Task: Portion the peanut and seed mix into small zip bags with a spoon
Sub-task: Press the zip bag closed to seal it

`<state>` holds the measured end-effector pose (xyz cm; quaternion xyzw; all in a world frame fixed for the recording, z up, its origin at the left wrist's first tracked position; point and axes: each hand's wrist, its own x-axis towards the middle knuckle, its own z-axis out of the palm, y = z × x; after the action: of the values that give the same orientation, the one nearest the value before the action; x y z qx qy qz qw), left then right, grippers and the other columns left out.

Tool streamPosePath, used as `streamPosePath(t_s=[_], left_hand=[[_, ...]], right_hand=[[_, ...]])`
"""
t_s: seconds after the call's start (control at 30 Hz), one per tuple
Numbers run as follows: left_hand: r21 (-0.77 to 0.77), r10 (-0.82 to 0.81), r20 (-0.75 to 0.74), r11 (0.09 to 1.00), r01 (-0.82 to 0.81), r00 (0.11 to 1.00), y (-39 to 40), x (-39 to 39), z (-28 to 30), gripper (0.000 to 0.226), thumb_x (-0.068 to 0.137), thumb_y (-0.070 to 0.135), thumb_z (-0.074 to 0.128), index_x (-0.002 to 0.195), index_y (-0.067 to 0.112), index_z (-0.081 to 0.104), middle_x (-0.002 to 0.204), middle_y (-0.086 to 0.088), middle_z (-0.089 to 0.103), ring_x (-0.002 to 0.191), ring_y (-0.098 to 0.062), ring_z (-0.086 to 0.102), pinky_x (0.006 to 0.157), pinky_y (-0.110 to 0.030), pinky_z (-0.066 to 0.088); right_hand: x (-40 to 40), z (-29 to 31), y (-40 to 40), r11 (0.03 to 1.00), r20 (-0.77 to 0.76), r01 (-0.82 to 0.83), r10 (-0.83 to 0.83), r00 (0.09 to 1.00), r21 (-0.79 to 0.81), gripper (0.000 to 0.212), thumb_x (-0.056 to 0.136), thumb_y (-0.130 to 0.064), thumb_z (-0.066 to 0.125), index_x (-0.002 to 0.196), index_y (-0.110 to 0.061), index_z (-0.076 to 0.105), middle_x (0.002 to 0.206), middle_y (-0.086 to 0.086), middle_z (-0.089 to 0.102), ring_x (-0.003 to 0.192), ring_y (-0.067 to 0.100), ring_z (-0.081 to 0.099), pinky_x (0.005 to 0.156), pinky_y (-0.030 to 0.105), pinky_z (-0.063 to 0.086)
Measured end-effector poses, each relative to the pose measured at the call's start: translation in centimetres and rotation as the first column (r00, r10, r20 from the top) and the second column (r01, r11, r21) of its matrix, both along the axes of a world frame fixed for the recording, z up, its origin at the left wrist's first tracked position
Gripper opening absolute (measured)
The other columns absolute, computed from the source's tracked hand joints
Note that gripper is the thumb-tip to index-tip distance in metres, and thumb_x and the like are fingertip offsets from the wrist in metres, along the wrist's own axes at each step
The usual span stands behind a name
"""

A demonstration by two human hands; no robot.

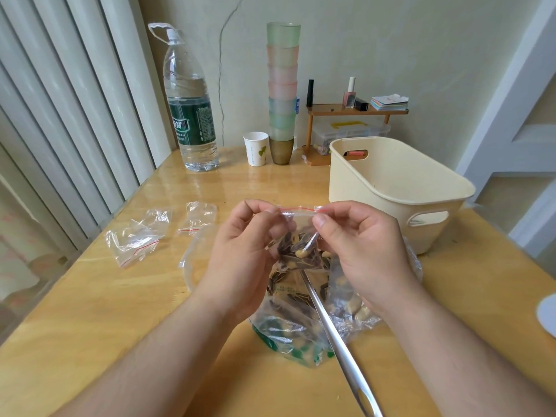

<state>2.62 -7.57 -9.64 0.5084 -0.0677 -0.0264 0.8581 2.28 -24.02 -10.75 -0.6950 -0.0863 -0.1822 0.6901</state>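
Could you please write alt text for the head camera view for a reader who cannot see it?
Both hands, left hand and right hand, pinch the red-striped top of a small zip bag holding seeds and peanuts, above the big mix bag with a spoon in it. Empty zip bags lie left; a cream basket stands right.

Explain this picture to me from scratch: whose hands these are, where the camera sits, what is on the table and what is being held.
There is no machine here. A person wears a camera on the head, looking down at their own two bare hands. The left hand and right hand both pinch the red-striped top of a small zip bag already holding sunflower seeds and peanuts. Below it on the wooden table lies the big bag of mix with a metal spoon resting in it. Empty zip bags wait on the left; a cream basket stands on the right.
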Motion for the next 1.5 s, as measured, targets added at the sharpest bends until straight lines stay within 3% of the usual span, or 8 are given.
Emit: streamPosePath(t_s=[0.07,0.17,0.3,0.43,0.8,1.07,1.3,1.5], left_hand=[[0.048,-0.011,0.051,0.999,0.008,0.999,0.0,0.2,-0.4,0.007,0.094,0.018,0.069,0.096,0.014,0.064,0.082,-0.005,0.071,0.076,-0.013,0.069,0.069,-0.028,0.054],[0.130,-0.004,0.118,0.991,-0.012,0.993,-0.1,0.4,-1.0,0.022,0.081,0.017,0.076,0.099,0.006,0.070,0.085,-0.006,0.076,0.072,-0.012,0.070,0.065,-0.020,0.055],[0.111,0.034,0.112,0.993,-0.046,0.993,0.0,0.6,-1.2,0.022,0.083,0.016,0.073,0.098,-0.001,0.071,0.082,-0.007,0.076,0.070,-0.013,0.070,0.065,-0.020,0.055],[0.126,0.041,0.111,0.991,-0.055,0.993,0.1,0.9,-1.5,0.034,0.084,0.020,0.074,0.105,-0.007,0.071,0.092,-0.016,0.077,0.082,-0.024,0.073,0.075,-0.031,0.060],[0.141,0.076,0.084,0.986,-0.088,0.994,0.1,1.2,-1.8,0.015,0.084,0.020,0.075,0.093,0.009,0.075,0.082,-0.005,0.073,0.074,-0.012,0.065,0.073,-0.022,0.055],[0.126,0.053,0.089,0.990,-0.064,0.995,-0.1,0.9,-1.7,0.010,0.098,0.007,0.064,0.096,-0.001,0.070,0.074,-0.002,0.070,0.059,-0.004,0.061,0.060,-0.015,0.051],[0.108,0.018,0.057,0.994,-0.024,0.998,0.0,1.0,-1.7,0.017,0.085,0.017,0.073,0.096,0.005,0.073,0.083,-0.010,0.072,0.071,-0.012,0.065,0.070,-0.020,0.055],[0.073,-0.002,0.063,0.997,-0.003,0.998,0.0,0.9,-1.7,0.018,0.085,0.016,0.070,0.097,0.003,0.071,0.081,-0.006,0.074,0.069,-0.009,0.068,0.068,-0.019,0.055]], right_hand=[[-0.1,0.1,-0.1,1.000,0.001,0.005,-0.005,1.000,0.026,0.009,0.091,-0.011,0.077,0.091,-0.020,0.077,0.086,0.002,0.079,0.081,0.012,0.074,0.075,0.029,0.058],[-0.1,0.1,0.0,0.998,-0.016,-0.007,0.008,1.000,0.059,0.005,0.089,-0.014,0.077,0.093,-0.018,0.077,0.089,0.005,0.080,0.084,0.017,0.076,0.077,0.032,0.059],[0.1,0.0,0.0,0.997,-0.059,-0.018,0.023,0.998,0.070,0.008,0.089,-0.015,0.077,0.096,-0.018,0.077,0.092,0.007,0.080,0.090,0.023,0.077,0.086,0.043,0.061],[0.2,0.0,-0.2,0.997,-0.071,-0.046,0.050,0.996,0.060,0.012,0.092,-0.011,0.073,0.094,-0.022,0.077,0.093,0.006,0.081,0.092,0.021,0.077,0.089,0.040,0.061],[0.5,-0.1,-0.6,1.000,-0.001,-0.010,0.010,1.000,-0.023,0.014,0.093,-0.015,0.077,0.088,-0.028,0.079,0.086,0.002,0.078,0.081,0.014,0.072,0.083,0.040,0.059],[0.5,-0.2,-0.3,0.996,-0.022,-0.080,0.081,0.996,0.031,0.012,0.091,-0.009,0.075,0.094,-0.021,0.074,0.083,-0.007,0.077,0.079,0.004,0.070,0.072,0.022,0.054],[1.0,-0.6,-0.6,0.998,0.032,-0.023,0.025,0.999,-0.061,0.009,0.087,-0.030,0.076,0.088,-0.038,0.077,0.083,-0.006,0.073,0.081,0.012,0.066,0.081,0.038,0.058],[0.5,-0.4,-0.3,0.994,0.014,-0.113,0.113,0.994,0.004,0.011,0.087,-0.028,0.079,0.091,-0.038,0.077,0.093,0.003,0.077,0.089,0.017,0.071,0.082,0.033,0.057]])
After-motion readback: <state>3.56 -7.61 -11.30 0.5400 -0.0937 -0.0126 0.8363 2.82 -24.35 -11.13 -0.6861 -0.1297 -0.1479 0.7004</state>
